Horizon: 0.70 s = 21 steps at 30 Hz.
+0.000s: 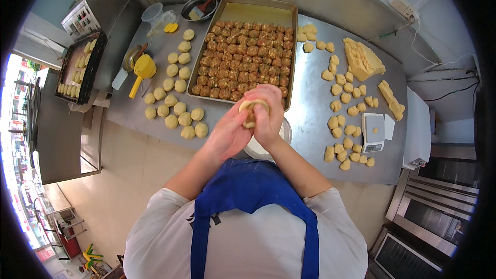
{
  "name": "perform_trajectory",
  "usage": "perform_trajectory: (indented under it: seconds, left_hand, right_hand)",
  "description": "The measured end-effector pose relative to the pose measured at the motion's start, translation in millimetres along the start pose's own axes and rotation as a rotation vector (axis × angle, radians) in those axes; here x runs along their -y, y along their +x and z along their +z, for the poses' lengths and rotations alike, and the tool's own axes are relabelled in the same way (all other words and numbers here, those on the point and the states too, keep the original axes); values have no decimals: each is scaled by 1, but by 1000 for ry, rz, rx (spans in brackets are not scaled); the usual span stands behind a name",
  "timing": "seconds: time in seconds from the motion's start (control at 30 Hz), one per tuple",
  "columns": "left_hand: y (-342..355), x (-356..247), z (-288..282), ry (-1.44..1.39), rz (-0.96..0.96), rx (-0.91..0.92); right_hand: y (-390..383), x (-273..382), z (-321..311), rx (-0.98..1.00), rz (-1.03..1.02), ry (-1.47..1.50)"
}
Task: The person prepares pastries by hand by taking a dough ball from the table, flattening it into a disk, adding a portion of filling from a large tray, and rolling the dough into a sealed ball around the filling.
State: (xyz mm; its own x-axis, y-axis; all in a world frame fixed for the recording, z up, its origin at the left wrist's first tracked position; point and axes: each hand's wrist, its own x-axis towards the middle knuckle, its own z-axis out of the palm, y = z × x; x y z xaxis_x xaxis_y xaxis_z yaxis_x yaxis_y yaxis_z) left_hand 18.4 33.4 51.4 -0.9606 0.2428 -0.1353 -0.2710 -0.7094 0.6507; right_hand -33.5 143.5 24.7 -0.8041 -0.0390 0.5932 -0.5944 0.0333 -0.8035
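Observation:
Between my two hands, above the near edge of the metal table, is a piece of pale dough (249, 107) wrapped partly round a brown filling ball. My left hand (231, 130) cups it from the left and below. The fingers of my right hand (268, 116) curl over its far side, with the thumb pressed against the dough. Just beyond my hands lies a large tray (258, 13) with rows of brown filling balls (245, 54). Under my wrists, partly hidden, sits a round bowl (285, 133) holding something white.
Smooth dough balls (180, 108) stand left of the tray. Rough dough pieces (341, 98), a big dough slab (361, 59) and a white scale (373, 132) are at the right. A yellow scoop (144, 67) and a black pan (191, 5) lie far left; a dark tray (64, 72) holds shaped pieces.

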Motion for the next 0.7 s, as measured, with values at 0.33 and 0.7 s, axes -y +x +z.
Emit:
perform_trajectory:
  seconds: [0.33, 0.7]
  left_hand:
    - [-3, 9, 0, 136, 17, -79]
    - [4, 21, -19, 75, -27, -107]
  right_hand:
    - [3, 7, -12, 156, -143, -230]
    - [2, 1, -12, 227, 67, -141]
